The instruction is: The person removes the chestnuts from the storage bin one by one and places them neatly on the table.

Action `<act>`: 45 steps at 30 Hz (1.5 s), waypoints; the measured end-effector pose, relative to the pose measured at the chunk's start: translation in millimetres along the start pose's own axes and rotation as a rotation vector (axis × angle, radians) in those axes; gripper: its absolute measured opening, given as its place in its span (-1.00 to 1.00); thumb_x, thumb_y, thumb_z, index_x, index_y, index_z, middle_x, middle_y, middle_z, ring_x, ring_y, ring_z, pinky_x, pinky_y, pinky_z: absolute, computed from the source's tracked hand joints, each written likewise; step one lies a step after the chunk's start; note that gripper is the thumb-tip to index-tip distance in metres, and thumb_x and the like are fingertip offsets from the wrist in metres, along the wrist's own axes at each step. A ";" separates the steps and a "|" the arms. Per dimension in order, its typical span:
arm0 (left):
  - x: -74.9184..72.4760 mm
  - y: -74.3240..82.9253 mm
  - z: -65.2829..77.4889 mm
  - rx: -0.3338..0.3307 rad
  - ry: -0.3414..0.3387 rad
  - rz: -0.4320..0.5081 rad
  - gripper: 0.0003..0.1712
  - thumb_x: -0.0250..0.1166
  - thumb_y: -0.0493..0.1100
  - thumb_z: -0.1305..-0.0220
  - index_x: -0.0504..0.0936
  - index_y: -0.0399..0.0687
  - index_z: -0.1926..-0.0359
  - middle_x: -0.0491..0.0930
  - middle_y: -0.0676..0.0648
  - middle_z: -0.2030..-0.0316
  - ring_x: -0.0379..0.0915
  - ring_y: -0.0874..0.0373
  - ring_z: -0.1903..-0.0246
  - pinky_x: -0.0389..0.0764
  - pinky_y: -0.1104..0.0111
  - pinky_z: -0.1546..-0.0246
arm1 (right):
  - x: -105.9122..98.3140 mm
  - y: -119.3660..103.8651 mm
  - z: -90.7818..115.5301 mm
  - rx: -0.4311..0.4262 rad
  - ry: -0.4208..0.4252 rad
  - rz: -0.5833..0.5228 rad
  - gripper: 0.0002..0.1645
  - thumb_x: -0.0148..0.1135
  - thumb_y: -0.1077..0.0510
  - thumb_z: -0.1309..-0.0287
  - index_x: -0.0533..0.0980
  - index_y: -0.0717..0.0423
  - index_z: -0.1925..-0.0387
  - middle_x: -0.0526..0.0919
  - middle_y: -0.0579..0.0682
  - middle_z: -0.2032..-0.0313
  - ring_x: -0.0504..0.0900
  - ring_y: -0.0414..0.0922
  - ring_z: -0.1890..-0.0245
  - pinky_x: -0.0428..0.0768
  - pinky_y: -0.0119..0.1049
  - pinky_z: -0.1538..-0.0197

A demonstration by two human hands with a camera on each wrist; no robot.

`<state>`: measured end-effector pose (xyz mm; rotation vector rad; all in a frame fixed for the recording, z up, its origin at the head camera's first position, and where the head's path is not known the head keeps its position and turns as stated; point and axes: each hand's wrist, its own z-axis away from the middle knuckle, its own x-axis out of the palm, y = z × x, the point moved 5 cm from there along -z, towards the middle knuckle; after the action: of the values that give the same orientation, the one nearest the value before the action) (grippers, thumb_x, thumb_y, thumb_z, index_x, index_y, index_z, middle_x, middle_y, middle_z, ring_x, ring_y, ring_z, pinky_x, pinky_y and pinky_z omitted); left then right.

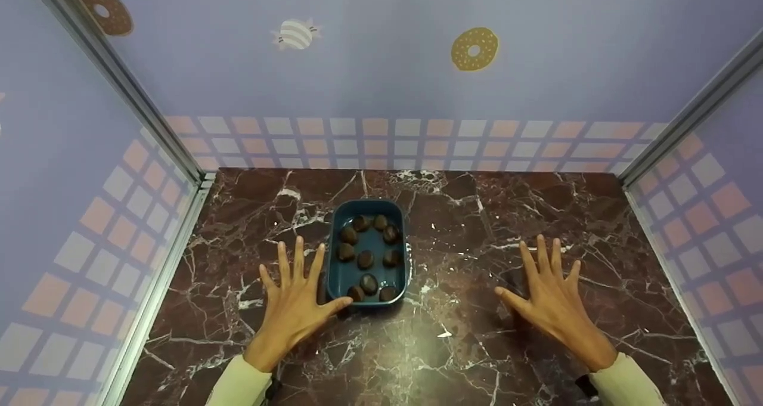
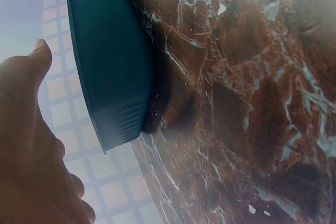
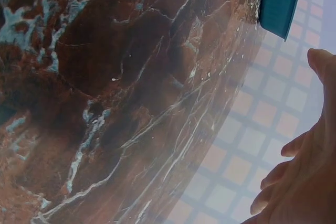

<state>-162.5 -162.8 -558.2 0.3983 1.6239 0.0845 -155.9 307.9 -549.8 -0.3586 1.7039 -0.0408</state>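
Note:
A teal plastic container (image 1: 368, 207) stands on the dark red marbled tabletop. Inside it lie several brown, rounded, nut-like pieces (image 1: 365, 259), spread over its floor. My left hand (image 1: 292, 301) is held flat with fingers spread, just left of the container; its thumb overlaps the near left corner in the head view. From the left wrist, the container's outer wall (image 2: 110, 61) shows a gap to the thumb. Well to the right, my right hand (image 1: 551, 304) hovers palm down, fingers spread and holding nothing. The container's end (image 3: 281, 3) appears beyond it in the right wrist view.
The marbled tabletop (image 1: 441, 328) ends at a back wall (image 1: 393, 84) with printed sweets and a checked band. Side panels with metal edge strips (image 1: 161, 287) bound it left and right. Light sleeves (image 1: 241, 382) cover both forearms.

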 end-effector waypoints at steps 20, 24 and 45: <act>9.8 14.6 -1.6 0.073 0.033 0.218 0.44 0.42 0.42 -0.07 -0.29 -0.03 -0.63 -0.40 -0.18 -0.60 -0.48 -0.27 -0.55 -0.05 -0.42 -0.32 | 3.8 -64.1 -39.2 -0.231 0.111 -0.182 0.12 0.34 -0.28 -0.20 0.08 0.13 -0.57 -0.01 0.24 -0.55 0.08 0.30 -0.50 0.14 0.32 -0.40; 11.4 17.1 0.3 0.086 0.082 0.296 0.47 0.50 0.34 -0.03 -0.27 -0.11 -0.63 -0.35 -0.17 -0.61 -0.39 -0.24 -0.56 0.01 -0.36 -0.35 | 6.4 -83.6 -47.8 -0.297 0.150 -0.230 0.08 0.38 -0.20 -0.18 0.14 0.15 -0.55 0.11 0.20 -0.53 0.19 0.24 -0.47 0.21 0.28 -0.38; 30.7 30.5 0.4 0.066 0.095 0.623 0.48 0.55 0.29 0.02 -0.24 -0.05 -0.63 -0.33 -0.22 -0.60 -0.25 -0.31 -0.54 0.14 -0.29 -0.34 | 5.3 -82.7 -43.0 -0.304 0.184 -0.350 -0.11 0.38 -0.13 -0.22 0.31 0.11 -0.46 0.39 0.13 -0.38 0.39 0.09 -0.34 0.43 0.15 -0.28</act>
<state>-157.2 -125.0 -578.6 0.9531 1.5460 0.5266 -180.6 220.4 -528.6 -0.9013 1.8133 -0.0727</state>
